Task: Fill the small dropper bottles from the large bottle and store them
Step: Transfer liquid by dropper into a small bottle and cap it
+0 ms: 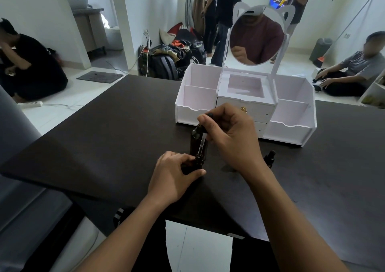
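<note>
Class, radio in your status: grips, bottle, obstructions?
Left grip holding small bottle upright. Right grip pinching dropper, tip at bottle mouth. Large bottle close behind, not blocking.

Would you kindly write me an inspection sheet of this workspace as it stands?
Surface: dark table.
Job's things: small dropper bottle in front of the large bottle, dropper tip at its neck; second small bottle to the right; white organizer behind.
Clutter: nothing seen.
Hands: left hand grips the small dropper bottle; right hand pinches the dropper.
Cables: power strip on the floor, left; white cable by the bags.
Surroundings: people seated on the floor.
</note>
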`<state>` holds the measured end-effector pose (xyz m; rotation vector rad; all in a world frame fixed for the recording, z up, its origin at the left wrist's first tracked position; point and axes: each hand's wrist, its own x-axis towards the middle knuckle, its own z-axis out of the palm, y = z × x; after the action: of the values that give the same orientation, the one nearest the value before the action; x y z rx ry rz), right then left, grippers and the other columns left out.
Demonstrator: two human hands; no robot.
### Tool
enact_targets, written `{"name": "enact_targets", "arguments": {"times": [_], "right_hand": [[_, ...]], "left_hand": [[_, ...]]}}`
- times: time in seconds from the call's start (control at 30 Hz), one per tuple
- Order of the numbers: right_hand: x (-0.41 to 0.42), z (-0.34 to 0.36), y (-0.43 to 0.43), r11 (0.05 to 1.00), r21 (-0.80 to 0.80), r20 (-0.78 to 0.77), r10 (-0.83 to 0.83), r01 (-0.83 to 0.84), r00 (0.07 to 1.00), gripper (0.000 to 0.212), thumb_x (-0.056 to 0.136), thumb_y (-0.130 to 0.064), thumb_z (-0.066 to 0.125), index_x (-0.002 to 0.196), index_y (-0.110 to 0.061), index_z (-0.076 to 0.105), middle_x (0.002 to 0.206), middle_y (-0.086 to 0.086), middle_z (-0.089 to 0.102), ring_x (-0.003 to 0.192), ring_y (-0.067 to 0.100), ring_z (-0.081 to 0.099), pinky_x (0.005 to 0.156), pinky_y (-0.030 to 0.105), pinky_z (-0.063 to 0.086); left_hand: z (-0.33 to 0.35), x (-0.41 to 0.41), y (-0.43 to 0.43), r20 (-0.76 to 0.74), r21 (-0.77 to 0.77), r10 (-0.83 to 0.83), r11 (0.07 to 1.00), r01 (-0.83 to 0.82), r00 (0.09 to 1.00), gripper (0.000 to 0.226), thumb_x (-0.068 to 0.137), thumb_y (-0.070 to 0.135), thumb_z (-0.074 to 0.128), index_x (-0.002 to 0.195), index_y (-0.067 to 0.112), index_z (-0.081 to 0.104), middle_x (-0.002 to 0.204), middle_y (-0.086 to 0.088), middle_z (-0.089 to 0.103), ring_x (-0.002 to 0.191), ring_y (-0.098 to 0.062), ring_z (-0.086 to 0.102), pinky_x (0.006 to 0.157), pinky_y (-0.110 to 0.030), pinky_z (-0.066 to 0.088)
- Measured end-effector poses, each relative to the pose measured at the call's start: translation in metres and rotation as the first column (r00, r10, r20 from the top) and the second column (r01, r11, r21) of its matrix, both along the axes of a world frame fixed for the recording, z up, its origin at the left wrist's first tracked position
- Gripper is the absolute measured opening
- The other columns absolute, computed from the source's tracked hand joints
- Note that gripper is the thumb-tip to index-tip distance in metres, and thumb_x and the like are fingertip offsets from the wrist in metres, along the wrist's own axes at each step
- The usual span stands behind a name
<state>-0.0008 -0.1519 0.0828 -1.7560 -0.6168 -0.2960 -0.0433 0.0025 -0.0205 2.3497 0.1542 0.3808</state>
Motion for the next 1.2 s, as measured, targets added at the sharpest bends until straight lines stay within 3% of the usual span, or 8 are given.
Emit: {"name": "enact_targets", "arguments": {"times": [0.2, 0.57, 0.67, 0.83, 0.97, 1.03, 1.1, 1.2], "right_hand": [[0.006, -0.005, 0.001, 1.000, -0.017, 0.009, -0.006, 0.006, 1.000, 0.012, 0.091, -0.026, 0.074, 0.086, -0.023, 0.064, 0.076, 0.000, 0.073, 0.066, 0.021, 0.071, 0.062, 0.051, 0.059], [0.015, -0.013, 0.004, 0.996, -0.092, 0.051, 0.001, 0.004, 0.999, 0.026, 0.096, -0.026, 0.067, 0.076, -0.021, 0.052, 0.077, 0.012, 0.069, 0.070, 0.034, 0.065, 0.057, 0.054, 0.054], [0.014, -0.011, 0.003, 0.995, -0.097, 0.056, -0.013, 0.018, 0.998, 0.023, 0.096, -0.024, 0.068, 0.079, -0.013, 0.055, 0.077, 0.012, 0.069, 0.070, 0.034, 0.065, 0.059, 0.054, 0.055], [0.012, -0.011, 0.003, 0.999, -0.050, -0.006, 0.007, -0.008, 1.000, 0.014, 0.090, -0.030, 0.074, 0.088, -0.022, 0.063, 0.082, 0.006, 0.073, 0.076, 0.030, 0.071, 0.066, 0.053, 0.058], [0.011, -0.010, 0.003, 0.999, -0.029, -0.047, 0.021, -0.022, 0.999, 0.023, 0.089, -0.029, 0.075, 0.106, -0.024, 0.062, 0.091, 0.000, 0.073, 0.084, 0.019, 0.073, 0.074, 0.050, 0.061], [0.011, -0.011, 0.003, 0.998, -0.057, -0.004, 0.012, -0.012, 1.000, 0.013, 0.091, -0.029, 0.073, 0.096, -0.024, 0.062, 0.085, 0.001, 0.072, 0.079, 0.022, 0.072, 0.069, 0.051, 0.060], [0.013, -0.013, 0.003, 0.998, -0.062, 0.027, -0.007, 0.008, 1.000, 0.017, 0.093, -0.027, 0.072, 0.083, -0.023, 0.059, 0.079, 0.003, 0.069, 0.074, 0.026, 0.069, 0.063, 0.052, 0.058], [0.013, -0.013, 0.003, 0.999, -0.050, 0.027, 0.002, 0.000, 1.000, 0.017, 0.092, -0.027, 0.073, 0.083, -0.021, 0.060, 0.079, 0.002, 0.069, 0.074, 0.027, 0.069, 0.064, 0.052, 0.058]], "left_hand": [[0.000, 0.001, -0.001, 0.005, -0.002, 0.011, 1.000, -0.011, 1.000, 0.040, 0.067, 0.058, 0.080, 0.101, 0.039, 0.070, 0.096, 0.017, 0.050, 0.104, -0.008, 0.051, 0.090, -0.031, 0.049], [-0.003, 0.001, 0.000, 0.023, 0.017, 0.008, 1.000, -0.009, 1.000, 0.044, 0.066, 0.059, 0.079, 0.103, 0.037, 0.071, 0.096, 0.012, 0.053, 0.103, -0.011, 0.053, 0.090, -0.030, 0.048], [-0.002, 0.001, 0.000, 0.030, 0.016, 0.008, 1.000, -0.008, 1.000, 0.043, 0.066, 0.059, 0.079, 0.101, 0.037, 0.071, 0.095, 0.014, 0.052, 0.103, -0.011, 0.053, 0.091, -0.032, 0.048], [0.000, 0.000, -0.001, 0.019, 0.021, 0.005, 1.000, -0.006, 1.000, 0.042, 0.067, 0.059, 0.079, 0.103, 0.038, 0.071, 0.096, 0.014, 0.052, 0.104, -0.010, 0.052, 0.091, -0.033, 0.049], [0.001, -0.001, -0.001, 0.013, 0.028, -0.002, 1.000, 0.002, 1.000, 0.042, 0.068, 0.058, 0.079, 0.104, 0.037, 0.071, 0.097, 0.013, 0.053, 0.105, -0.011, 0.053, 0.092, -0.034, 0.049], [0.000, -0.001, 0.000, 0.016, 0.024, 0.003, 1.000, -0.003, 1.000, 0.043, 0.067, 0.059, 0.079, 0.104, 0.036, 0.071, 0.098, 0.012, 0.053, 0.105, -0.011, 0.053, 0.092, -0.035, 0.049], [0.000, 0.000, 0.000, 0.016, 0.022, 0.008, 1.000, -0.008, 1.000, 0.045, 0.067, 0.060, 0.078, 0.104, 0.036, 0.071, 0.099, 0.011, 0.054, 0.105, -0.012, 0.053, 0.092, -0.034, 0.049], [-0.001, 0.000, 0.000, 0.020, 0.020, 0.011, 1.000, -0.011, 1.000, 0.044, 0.066, 0.060, 0.079, 0.103, 0.037, 0.071, 0.098, 0.011, 0.054, 0.104, -0.011, 0.054, 0.091, -0.034, 0.050]]}}
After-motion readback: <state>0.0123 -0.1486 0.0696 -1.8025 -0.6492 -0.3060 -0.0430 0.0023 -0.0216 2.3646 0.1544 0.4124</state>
